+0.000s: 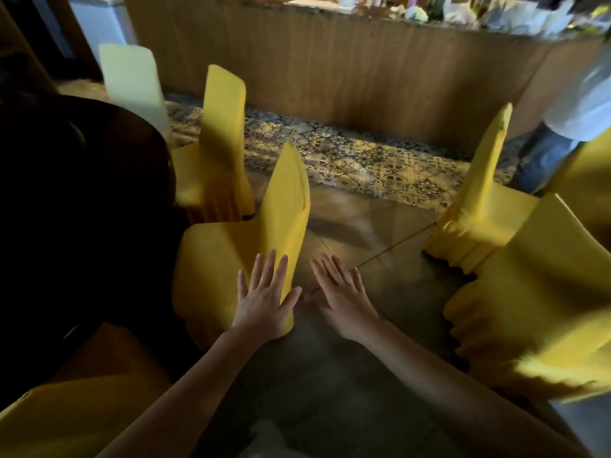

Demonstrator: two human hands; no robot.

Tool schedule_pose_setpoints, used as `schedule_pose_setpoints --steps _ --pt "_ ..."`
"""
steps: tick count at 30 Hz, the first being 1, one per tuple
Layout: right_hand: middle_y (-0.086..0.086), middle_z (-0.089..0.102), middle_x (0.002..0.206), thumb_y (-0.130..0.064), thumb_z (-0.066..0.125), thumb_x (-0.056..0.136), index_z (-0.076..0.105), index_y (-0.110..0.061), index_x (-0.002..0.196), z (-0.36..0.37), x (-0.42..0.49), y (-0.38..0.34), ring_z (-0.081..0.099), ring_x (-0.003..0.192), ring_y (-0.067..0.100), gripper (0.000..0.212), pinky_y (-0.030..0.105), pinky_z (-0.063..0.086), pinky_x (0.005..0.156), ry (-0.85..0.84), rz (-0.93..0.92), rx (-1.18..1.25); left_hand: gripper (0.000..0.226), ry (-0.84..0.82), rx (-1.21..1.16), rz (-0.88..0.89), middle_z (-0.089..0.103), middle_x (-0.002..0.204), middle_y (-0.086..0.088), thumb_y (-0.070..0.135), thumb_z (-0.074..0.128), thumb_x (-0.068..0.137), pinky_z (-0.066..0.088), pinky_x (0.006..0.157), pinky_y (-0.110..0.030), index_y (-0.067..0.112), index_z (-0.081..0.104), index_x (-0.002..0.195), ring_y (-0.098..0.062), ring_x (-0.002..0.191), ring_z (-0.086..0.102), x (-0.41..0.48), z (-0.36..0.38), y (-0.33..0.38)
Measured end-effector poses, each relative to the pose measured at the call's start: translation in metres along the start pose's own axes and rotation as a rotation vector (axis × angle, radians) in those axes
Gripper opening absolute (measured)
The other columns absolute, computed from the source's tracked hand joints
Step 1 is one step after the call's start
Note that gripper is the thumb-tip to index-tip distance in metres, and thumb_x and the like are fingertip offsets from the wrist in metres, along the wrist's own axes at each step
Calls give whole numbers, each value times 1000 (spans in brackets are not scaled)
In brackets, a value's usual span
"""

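While both hands reach forward with fingers straight and spread, gripping nothing, the left hand (pixel 264 297) lies over the back of the nearest yellow-covered chair (pixel 284 206) and the right hand (pixel 344 297) hangs just beside that chair, above the bare floor (pixel 380 233); whether the left palm truly touches the cloth is hard to tell (blur softens every edge). The chair's back shows nearly edge-on, a narrow tapering slab; its long axis runs up and away from the hands, its top pointing toward the wooden counter (pixel 330 67); the cover is smooth, matte, stretched fabric that hides the legs. Left of the chair, a dark round table (pixel 82 193) is lost in shadow; beyond it stands a second yellow chair (pixel 221 127); well to its right, a third yellow chair (pixel 479 200) with a pleated skirt; patterned tiles (pixel 363 160) lie between it and the counter.
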State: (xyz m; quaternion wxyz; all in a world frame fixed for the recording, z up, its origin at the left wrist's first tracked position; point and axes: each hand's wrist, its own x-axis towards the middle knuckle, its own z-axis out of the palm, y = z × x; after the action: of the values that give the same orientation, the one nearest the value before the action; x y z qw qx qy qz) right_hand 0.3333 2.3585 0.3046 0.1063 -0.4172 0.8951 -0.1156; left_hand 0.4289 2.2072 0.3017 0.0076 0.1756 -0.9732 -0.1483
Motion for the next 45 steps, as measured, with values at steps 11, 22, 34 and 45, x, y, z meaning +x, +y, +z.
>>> schedule_pose_setpoints --steps 11,22,34,45 --pt "-5 -16 158 -38 41 94 -9 -29 149 -13 86 64 -22 142 16 75 50 -6 115 25 92 -26 69 -30 -55 64 -25 153 5 60 18 92 -19 109 -44 31 -14 146 -14 137 -29 118 11 3" --pt "-6 -13 159 -54 31 95 -2 -27 150 -60 238 110 -17 144 16 70 49 -5 114 41 34 -73 69 76 -137 7 -17 157 4 57 26 93 -12 113 -47 29 -6 148 -16 142 -20 274 -8 -23" --pt "-7 -17 158 -58 28 94 -8 -32 149 -57 351 127 -24 140 10 70 48 -8 114 -53 -117 -40 77 73 -62 -200 -28 148 10 69 5 80 -17 109 -44 32 -13 146 -12 135 -30 329 -16 -75" --pt "-10 -22 156 -62 22 92 -9 -34 148 -68 470 137 -23 141 11 70 49 -3 117 -228 -513 -104 73 123 19 -516 -31 144 6 64 12 87 -20 106 -44 28 -12 146 -17 133 -32 376 -19 -81"
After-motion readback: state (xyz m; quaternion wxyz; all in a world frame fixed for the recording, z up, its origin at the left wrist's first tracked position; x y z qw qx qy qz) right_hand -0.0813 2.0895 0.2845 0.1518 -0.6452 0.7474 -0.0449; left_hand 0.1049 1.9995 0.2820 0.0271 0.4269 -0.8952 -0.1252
